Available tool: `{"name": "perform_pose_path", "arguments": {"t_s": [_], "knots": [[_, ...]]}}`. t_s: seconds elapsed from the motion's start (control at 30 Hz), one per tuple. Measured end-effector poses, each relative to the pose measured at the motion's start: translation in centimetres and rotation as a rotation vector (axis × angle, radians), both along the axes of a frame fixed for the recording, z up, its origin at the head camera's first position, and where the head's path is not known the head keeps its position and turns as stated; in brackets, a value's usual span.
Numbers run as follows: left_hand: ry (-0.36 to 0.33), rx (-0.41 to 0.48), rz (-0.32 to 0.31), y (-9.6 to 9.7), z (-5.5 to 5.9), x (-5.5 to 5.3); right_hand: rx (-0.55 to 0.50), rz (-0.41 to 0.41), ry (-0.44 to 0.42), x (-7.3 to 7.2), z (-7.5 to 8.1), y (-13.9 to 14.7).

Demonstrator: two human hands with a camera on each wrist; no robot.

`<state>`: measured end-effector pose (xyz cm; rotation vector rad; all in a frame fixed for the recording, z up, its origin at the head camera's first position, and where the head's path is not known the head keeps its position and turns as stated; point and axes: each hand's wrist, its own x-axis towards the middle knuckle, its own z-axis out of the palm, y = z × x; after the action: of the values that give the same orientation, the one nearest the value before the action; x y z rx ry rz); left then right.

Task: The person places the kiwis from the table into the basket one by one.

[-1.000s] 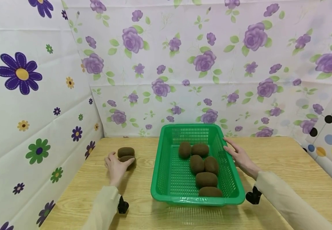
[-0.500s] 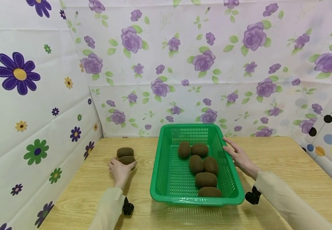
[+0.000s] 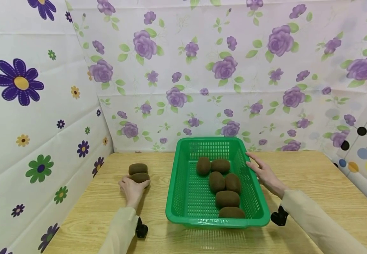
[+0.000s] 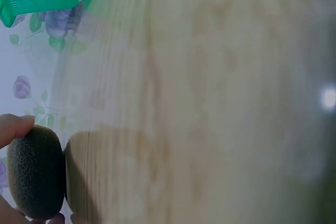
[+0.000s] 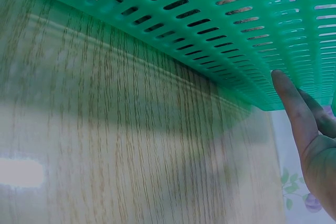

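On the left of the table, my left hand holds a brown fuzzy kiwi by its two ends, thumb at the right end and fingers at the left. In the left wrist view that kiwi sits between the thumb and the fingertips. A second kiwi lies just behind it. My right hand rests against the right side of a green plastic basket, fingers extended near its rim. The right wrist view shows the thumb and fingers lying along the slotted wall.
Several kiwis, one of them a kiwi near the front, lie in the basket's middle and right part. The wooden table ends at a floral cloth behind, and another patterned cloth stands along its left side.
My left hand has shifted slightly right and toward the near side of the closer kiwi, its fingers moving down to the left end. The right hand and the basket stay put.
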<state>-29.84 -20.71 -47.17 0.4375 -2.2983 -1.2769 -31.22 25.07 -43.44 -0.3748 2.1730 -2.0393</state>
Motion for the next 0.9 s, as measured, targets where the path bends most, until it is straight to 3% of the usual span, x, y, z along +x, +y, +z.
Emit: {"name": "perform_pose_path", "arguments": {"t_s": [0.9], "knots": [[-0.068, 0.012, -0.041, -0.6, 0.95, 1.01, 0.007, 0.005, 0.005, 0.18, 0.2, -0.06]]}}
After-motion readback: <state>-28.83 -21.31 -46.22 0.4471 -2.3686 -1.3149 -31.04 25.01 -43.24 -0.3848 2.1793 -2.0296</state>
